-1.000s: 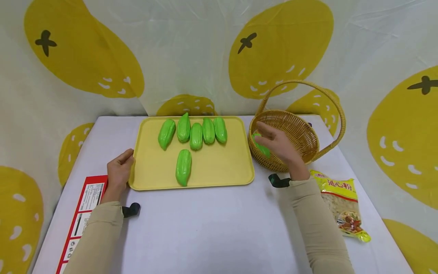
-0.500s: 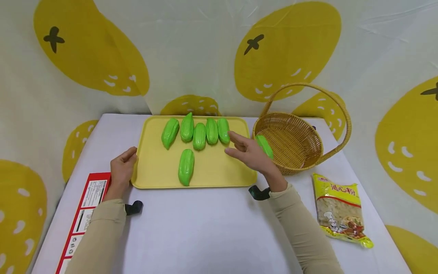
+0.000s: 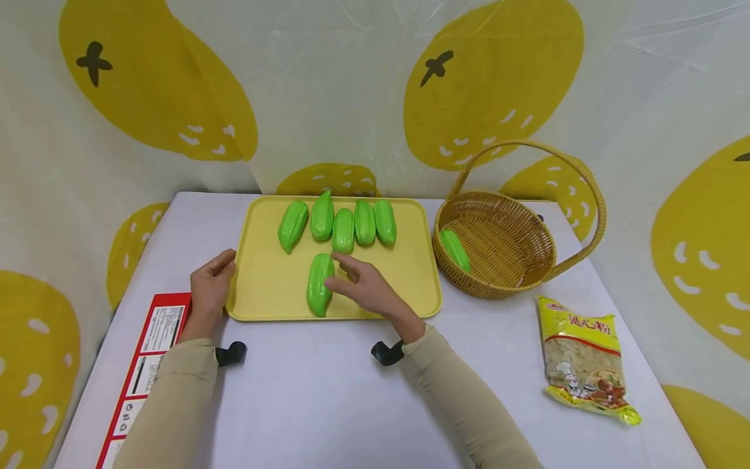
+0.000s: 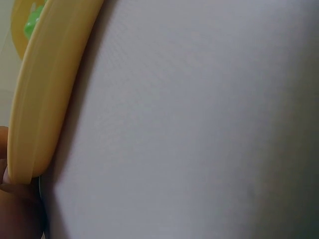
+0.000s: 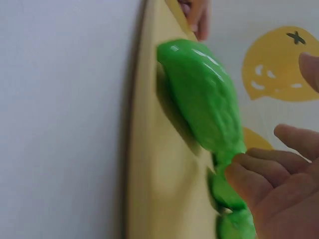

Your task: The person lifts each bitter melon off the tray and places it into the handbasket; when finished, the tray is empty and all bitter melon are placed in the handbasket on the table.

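On the yellow tray (image 3: 275,280) lies a shiny green, ridged gourd-like vegetable (image 3: 319,286) by itself near the front edge. Several more of these green vegetables (image 3: 343,232) sit in a row at the back of the tray. My right hand (image 3: 370,286) is just right of the front vegetable, thumb and fingers spread and holding nothing; the right wrist view shows a gap between fingertips and vegetable (image 5: 204,94). At the tray's left side my left hand (image 3: 211,290) grips the rim; in the left wrist view, fingers are at the tray's corner (image 4: 35,124).
Right of the tray stands a wicker basket (image 3: 498,283) with a tall handle and one green vegetable (image 3: 454,251) inside. A yellow bag of dry food (image 3: 586,358) lies at the right. A red and white box (image 3: 149,352) is partly under the left forearm.
My right hand has moved left from over the basket, across the tray to the front vegetable. The left hand stays at the tray's rim. The head view has shifted slightly.
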The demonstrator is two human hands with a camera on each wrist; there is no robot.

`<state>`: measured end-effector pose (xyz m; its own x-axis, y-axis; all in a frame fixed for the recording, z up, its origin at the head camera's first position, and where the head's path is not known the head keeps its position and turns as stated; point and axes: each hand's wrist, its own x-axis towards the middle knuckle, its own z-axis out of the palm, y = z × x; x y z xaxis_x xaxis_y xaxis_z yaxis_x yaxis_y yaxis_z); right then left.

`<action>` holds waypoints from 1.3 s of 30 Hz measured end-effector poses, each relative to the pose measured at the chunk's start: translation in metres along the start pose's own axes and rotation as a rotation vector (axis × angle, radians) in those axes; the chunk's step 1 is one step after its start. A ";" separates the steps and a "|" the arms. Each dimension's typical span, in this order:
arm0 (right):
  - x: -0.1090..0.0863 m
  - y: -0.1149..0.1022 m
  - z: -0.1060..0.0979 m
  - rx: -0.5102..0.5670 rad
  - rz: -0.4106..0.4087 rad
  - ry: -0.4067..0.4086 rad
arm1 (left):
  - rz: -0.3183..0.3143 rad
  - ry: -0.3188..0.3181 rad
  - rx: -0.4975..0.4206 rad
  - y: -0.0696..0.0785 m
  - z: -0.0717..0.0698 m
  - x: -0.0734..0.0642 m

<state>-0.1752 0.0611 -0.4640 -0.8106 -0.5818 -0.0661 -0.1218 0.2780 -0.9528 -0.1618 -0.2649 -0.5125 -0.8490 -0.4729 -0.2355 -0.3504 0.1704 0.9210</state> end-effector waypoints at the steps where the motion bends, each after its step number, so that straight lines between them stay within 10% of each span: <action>1: 0.002 0.001 0.006 -0.006 0.014 0.017 | -0.001 -0.002 -0.002 0.000 0.000 0.000; 18: 0.017 0.017 0.043 -0.159 0.089 0.161 | -0.018 -0.010 0.003 0.000 0.000 -0.001; 39: -0.009 -0.008 -0.018 0.107 0.006 0.036 | -0.050 -0.005 -0.003 0.001 0.000 -0.001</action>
<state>-0.1773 0.0781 -0.4501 -0.8316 -0.5518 -0.0629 -0.0565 0.1969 -0.9788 -0.1616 -0.2647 -0.5111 -0.8326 -0.4763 -0.2827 -0.3909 0.1438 0.9091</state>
